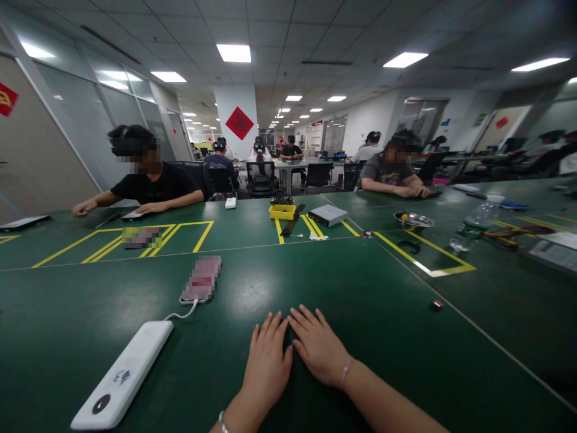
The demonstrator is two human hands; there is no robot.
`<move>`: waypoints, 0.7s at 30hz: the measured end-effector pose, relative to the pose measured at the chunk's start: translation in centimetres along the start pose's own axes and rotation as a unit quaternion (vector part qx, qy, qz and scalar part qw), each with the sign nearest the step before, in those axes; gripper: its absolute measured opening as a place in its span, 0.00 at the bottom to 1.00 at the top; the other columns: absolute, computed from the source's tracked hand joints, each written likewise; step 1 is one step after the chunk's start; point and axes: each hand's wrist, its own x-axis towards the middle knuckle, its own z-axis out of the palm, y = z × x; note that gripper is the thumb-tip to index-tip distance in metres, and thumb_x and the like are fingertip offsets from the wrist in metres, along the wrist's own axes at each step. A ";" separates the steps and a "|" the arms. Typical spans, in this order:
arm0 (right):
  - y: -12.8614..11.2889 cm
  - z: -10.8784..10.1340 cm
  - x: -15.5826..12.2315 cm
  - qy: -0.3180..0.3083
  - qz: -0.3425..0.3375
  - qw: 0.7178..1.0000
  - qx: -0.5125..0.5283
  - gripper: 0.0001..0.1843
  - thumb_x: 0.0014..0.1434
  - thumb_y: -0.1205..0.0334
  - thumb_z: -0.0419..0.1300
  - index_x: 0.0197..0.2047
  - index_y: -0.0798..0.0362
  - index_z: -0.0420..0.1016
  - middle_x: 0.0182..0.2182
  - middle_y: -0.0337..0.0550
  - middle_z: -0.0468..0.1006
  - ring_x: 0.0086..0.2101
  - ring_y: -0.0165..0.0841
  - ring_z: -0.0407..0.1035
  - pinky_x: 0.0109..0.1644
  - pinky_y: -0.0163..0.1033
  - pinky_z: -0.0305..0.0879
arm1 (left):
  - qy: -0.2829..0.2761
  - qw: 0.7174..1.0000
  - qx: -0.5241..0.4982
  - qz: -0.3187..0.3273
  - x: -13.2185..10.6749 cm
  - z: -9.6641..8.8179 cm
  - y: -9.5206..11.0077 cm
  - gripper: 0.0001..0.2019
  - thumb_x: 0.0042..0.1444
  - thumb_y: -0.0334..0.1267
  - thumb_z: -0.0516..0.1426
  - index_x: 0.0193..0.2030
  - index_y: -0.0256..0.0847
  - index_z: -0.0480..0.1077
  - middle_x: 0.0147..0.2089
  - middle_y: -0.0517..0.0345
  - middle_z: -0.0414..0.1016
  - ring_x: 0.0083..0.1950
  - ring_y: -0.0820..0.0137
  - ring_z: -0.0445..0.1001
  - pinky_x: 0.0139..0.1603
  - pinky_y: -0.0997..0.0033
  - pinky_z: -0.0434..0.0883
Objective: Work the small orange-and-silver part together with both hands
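My left hand [267, 361] lies flat on the green table [360, 300], fingers stretched forward and empty. My right hand [318, 344] lies flat beside it, fingers spread toward the left, its fingertips touching or almost touching the left hand's. Neither holds anything. A white power bank [124, 373] lies at the near left, its cable running to a phone [201, 280] further back. A small dark round object [436, 304] sits to the right of my hands.
Yellow tape lines [424, 261] mark boxes on the table. Further back are a yellow tray [282, 211], a grey box [327, 214], a metal bowl [413, 220] and a plastic bottle [473, 225]. Two people [148, 177] sit across, others behind.
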 end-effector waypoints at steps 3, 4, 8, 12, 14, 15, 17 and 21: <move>0.2 -0.1 -0.2 -0.030 -0.003 0.999 0.016 0.26 0.57 0.52 0.44 0.58 0.44 0.52 0.58 0.39 0.51 0.58 0.38 0.39 0.58 0.53 0.31 | -0.021 1.000 0.011 0.002 0.1 -0.2 0.1 0.21 0.51 0.33 0.47 0.54 0.43 0.60 0.59 0.54 0.59 0.61 0.62 0.53 0.59 0.49 0.48; 0.9 -0.5 -0.3 -0.027 0.005 1.000 0.012 0.26 0.56 0.51 0.44 0.58 0.43 0.52 0.58 0.38 0.51 0.58 0.38 0.39 0.58 0.54 0.31 | -0.023 1.000 0.010 0.000 0.1 -0.2 0.1 0.21 0.51 0.33 0.47 0.54 0.44 0.60 0.59 0.55 0.58 0.61 0.62 0.53 0.59 0.49 0.48; 6.3 -3.6 -1.0 0.064 0.121 0.987 -0.083 0.26 0.56 0.51 0.44 0.58 0.44 0.53 0.58 0.40 0.52 0.57 0.40 0.40 0.57 0.55 0.36 | -0.026 1.000 0.000 -0.007 0.0 -0.5 0.0 0.22 0.50 0.34 0.48 0.54 0.45 0.59 0.60 0.56 0.57 0.61 0.62 0.53 0.59 0.49 0.48; 13.4 -7.5 -4.1 0.188 0.333 0.897 -0.220 0.26 0.53 0.57 0.46 0.54 0.58 0.60 0.51 0.56 0.61 0.51 0.47 0.52 0.50 0.52 0.50 | -0.031 0.999 -0.017 -0.004 0.0 -0.8 0.0 0.21 0.49 0.35 0.49 0.53 0.48 0.61 0.59 0.58 0.59 0.61 0.61 0.53 0.59 0.48 0.48; 16.3 -9.1 -6.4 0.221 0.429 0.845 -0.232 0.27 0.52 0.55 0.47 0.52 0.60 0.62 0.46 0.61 0.63 0.47 0.50 0.56 0.44 0.50 0.56 | -0.034 0.999 -0.024 -0.004 0.0 -0.9 0.0 0.20 0.49 0.35 0.50 0.51 0.49 0.63 0.59 0.59 0.59 0.61 0.61 0.52 0.59 0.47 0.47; 17.5 -9.6 -7.5 0.231 0.468 0.823 -0.224 0.27 0.51 0.53 0.47 0.51 0.60 0.63 0.45 0.62 0.63 0.45 0.51 0.57 0.41 0.50 0.58 | -0.035 0.999 -0.026 -0.005 0.1 -1.0 0.0 0.20 0.49 0.35 0.50 0.50 0.50 0.64 0.59 0.60 0.59 0.61 0.61 0.52 0.59 0.47 0.47; 19.2 -10.2 -9.3 0.238 0.531 0.790 -0.191 0.29 0.50 0.48 0.46 0.50 0.58 0.64 0.44 0.64 0.62 0.43 0.54 0.58 0.35 0.50 0.59 | -0.039 0.999 -0.029 -0.006 0.1 -1.2 0.1 0.20 0.49 0.35 0.49 0.50 0.50 0.64 0.58 0.60 0.59 0.61 0.60 0.52 0.59 0.46 0.47; 21.4 -9.7 -10.6 0.203 0.579 0.777 -0.138 0.32 0.49 0.42 0.44 0.48 0.58 0.67 0.43 0.66 0.63 0.40 0.55 0.60 0.30 0.51 0.59 | -0.045 0.999 -0.028 -0.007 0.1 -1.3 0.2 0.19 0.49 0.35 0.50 0.50 0.49 0.64 0.58 0.60 0.60 0.61 0.60 0.52 0.59 0.46 0.47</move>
